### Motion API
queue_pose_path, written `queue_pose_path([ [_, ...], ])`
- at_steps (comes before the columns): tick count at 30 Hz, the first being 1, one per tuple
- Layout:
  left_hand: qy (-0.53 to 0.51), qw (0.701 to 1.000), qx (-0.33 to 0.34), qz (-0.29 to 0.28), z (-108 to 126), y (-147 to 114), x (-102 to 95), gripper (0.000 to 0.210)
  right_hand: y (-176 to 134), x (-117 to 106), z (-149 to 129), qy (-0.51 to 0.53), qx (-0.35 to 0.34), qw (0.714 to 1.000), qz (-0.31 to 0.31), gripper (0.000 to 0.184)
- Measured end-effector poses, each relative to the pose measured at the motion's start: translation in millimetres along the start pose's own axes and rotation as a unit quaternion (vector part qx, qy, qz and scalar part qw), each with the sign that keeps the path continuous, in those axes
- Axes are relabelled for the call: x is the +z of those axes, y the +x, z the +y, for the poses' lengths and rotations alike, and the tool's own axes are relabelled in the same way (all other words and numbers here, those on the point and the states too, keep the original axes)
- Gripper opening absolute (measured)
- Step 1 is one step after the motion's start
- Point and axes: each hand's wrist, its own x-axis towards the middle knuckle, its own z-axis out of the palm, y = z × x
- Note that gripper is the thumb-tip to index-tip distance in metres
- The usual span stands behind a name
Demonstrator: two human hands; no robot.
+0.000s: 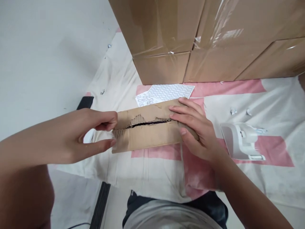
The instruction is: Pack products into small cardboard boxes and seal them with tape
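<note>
Box: ragged slit, upper face

Loc.: over cloth, betw. L hand & R hand, near side of label sheets & cartons. L: part-curled, thumb & fingers apart at box's L end; can't tell if gripping. R: open, fingers slightly spread over R end. White plastic item to R.

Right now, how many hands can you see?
2: the left hand at the left end of the torn cardboard, the right hand on its right end. None seems hidden.
</note>
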Motion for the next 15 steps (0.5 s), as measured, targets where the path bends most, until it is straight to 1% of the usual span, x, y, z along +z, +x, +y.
queue_pose_path([
  [1,0.008,1.000,0.008,-0.021,0.1,0.0,1.0,0.034,-0.1,0.1,0.2,0.000,-0.001,1.000,0.000,0.036],
  [4,0.046,0.990,0.038,-0.130,-1.7,3.2,0.5,0.033,0.0,0.4,0.9,0.001,-0.006,1.000,0.003,0.035],
  [5,0.060,0.985,0.042,-0.155,-2.7,4.8,-0.1,0.033,0.0,0.5,1.1,0.002,-0.008,1.000,0.005,0.035],
  [6,0.072,0.983,0.041,-0.166,-3.9,6.2,-0.6,0.033,0.1,0.7,1.2,0.003,-0.008,1.000,0.005,0.035],
  [11,0.091,0.986,0.014,-0.142,-10.2,7.5,2.3,0.026,-0.3,0.8,1.6,0.003,0.000,1.000,0.001,0.035],
  [14,0.075,0.989,-0.013,-0.126,-14.8,6.9,5.7,0.036,-1.6,0.7,2.3,0.009,0.000,1.000,0.002,0.035],
  [15,0.068,0.992,-0.023,-0.105,-16.6,7.2,7.0,0.039,-2.1,0.8,2.7,0.010,-0.002,1.000,0.002,0.035],
])
